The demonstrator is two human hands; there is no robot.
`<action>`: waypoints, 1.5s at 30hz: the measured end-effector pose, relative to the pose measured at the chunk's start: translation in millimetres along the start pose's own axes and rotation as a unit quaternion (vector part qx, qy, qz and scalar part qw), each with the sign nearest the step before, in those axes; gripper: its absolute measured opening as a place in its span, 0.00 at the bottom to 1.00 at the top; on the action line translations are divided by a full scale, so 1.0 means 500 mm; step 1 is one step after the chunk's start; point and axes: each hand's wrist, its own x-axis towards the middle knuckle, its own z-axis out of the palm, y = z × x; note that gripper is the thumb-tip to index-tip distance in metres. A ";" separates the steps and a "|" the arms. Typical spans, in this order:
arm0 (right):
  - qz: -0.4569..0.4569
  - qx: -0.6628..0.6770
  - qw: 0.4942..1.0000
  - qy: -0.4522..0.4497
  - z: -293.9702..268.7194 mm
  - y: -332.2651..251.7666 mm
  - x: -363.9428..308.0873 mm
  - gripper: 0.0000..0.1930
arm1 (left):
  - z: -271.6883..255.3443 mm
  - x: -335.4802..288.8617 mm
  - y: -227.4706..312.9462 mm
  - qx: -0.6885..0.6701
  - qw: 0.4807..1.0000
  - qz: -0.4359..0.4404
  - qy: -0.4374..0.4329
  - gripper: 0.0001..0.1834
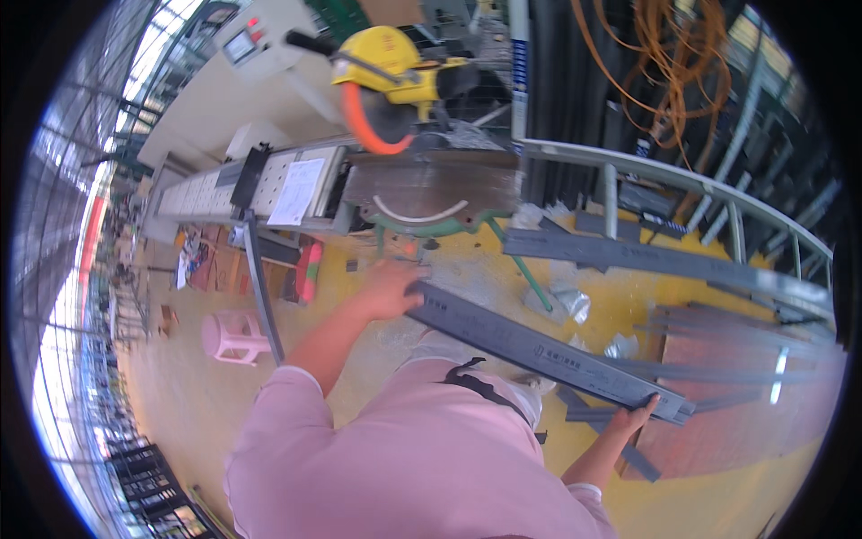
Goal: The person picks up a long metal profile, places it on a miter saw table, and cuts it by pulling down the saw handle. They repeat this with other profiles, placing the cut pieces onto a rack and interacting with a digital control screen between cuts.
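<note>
I hold a long grey metal profile at waist height, running from left-centre down to the right. My left hand grips its near end, close to the saw table. My right hand holds the far end from below. Ahead stands a yellow chop saw with an orange blade guard, mounted on a worn metal saw table.
A long roller bench with a sheet of paper on it runs off to the left. More grey profiles lie on a rack and on the yellow floor at right. A pink plastic stool stands on the floor at left.
</note>
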 end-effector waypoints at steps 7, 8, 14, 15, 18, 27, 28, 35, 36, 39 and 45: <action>0.043 0.000 0.996 -0.082 0.408 0.392 -0.267 0.26 | 0.193 -0.058 -0.393 -0.805 0.325 -0.477 0.139 0.18; 0.062 -0.017 0.994 -0.087 0.453 0.472 -0.319 0.26 | 0.226 -0.042 -0.420 -0.898 0.276 -0.337 0.057 0.16; 0.153 -0.082 0.970 -0.173 0.718 0.861 -0.580 0.23 | 0.194 0.152 -0.674 -0.779 0.274 -0.440 0.352 0.20; 0.201 -0.120 0.958 -0.168 0.773 0.893 -0.627 0.24 | 0.167 0.175 -0.731 -0.742 0.297 -0.487 0.352 0.21; 0.258 -0.188 0.933 -0.169 0.861 1.039 -0.626 0.27 | 0.193 0.176 -0.965 -0.710 0.391 -0.472 0.345 0.26; 0.298 -0.271 0.890 -0.213 0.983 1.197 -0.601 0.24 | 0.166 0.266 -1.205 -0.738 0.293 -0.459 0.398 0.23; 0.303 -0.276 0.886 -0.218 0.983 1.201 -0.600 0.25 | 0.163 0.270 -1.212 -0.730 0.293 -0.473 0.396 0.23; 0.325 -0.340 0.856 -0.216 1.001 1.213 -0.619 0.27 | 0.175 0.236 -1.309 -0.722 0.305 -0.476 0.398 0.24; 0.323 -0.339 0.858 -0.211 1.000 1.216 -0.616 0.28 | 0.179 0.235 -1.313 -0.725 0.306 -0.471 0.398 0.24; 0.316 -0.342 0.861 -0.203 0.996 1.218 -0.612 0.27 | 0.177 0.241 -1.307 -0.730 0.301 -0.465 0.400 0.24; 0.323 -0.353 0.847 -0.233 0.983 1.209 -0.601 0.24 | 0.170 0.243 -1.307 -0.733 0.308 -0.466 0.388 0.24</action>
